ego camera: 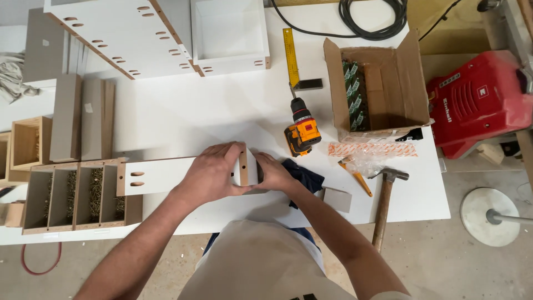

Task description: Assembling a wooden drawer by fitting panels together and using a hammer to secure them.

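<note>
A long white board [158,175] with oval pocket holes lies flat along the near edge of the white table [211,111]. At its right end a short white panel piece [245,166] stands against it. My left hand [214,172] grips the joint from the left, fingers over the board's end and the short piece. My right hand [275,173] presses the short piece from the right. A dark blue cloth [302,176] lies just under my right wrist.
An orange and black cordless drill [301,129] stands behind my hands. A hammer [384,197], orange utility knife [355,175], plastic bag of fittings [371,150], open cardboard box [377,83], yellow square ruler [291,55], white cabinet parts [166,39], wooden screw bins [72,194] and red machine [477,100] surround them.
</note>
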